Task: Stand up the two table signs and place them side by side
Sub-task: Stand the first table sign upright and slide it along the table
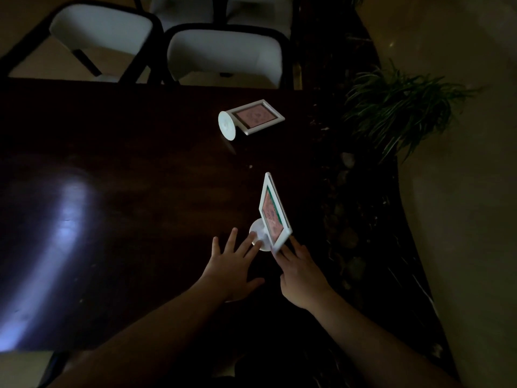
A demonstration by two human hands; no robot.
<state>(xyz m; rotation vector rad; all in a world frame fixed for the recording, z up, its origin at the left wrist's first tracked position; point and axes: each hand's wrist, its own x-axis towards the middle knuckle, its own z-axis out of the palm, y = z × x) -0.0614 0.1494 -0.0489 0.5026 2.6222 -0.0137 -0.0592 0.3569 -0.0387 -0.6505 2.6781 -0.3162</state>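
Note:
Two white-framed table signs with pink cards and round white bases are on the dark wooden table [126, 191]. The far sign [253, 116] lies flat on its back, its base tipped up at its left end. The near sign [272, 212] stands upright on its base near the table's right side. My left hand [232, 264] is spread, its fingertips touching the near sign's round base. My right hand [300, 271] has its fingers against the lower corner of the near sign's frame.
Chairs with white seats [223, 56] stand beyond the table's far edge. A dark ledge with stones and a green potted plant [397, 107] runs along the table's right side. A bright glare patch lies on the table's left half.

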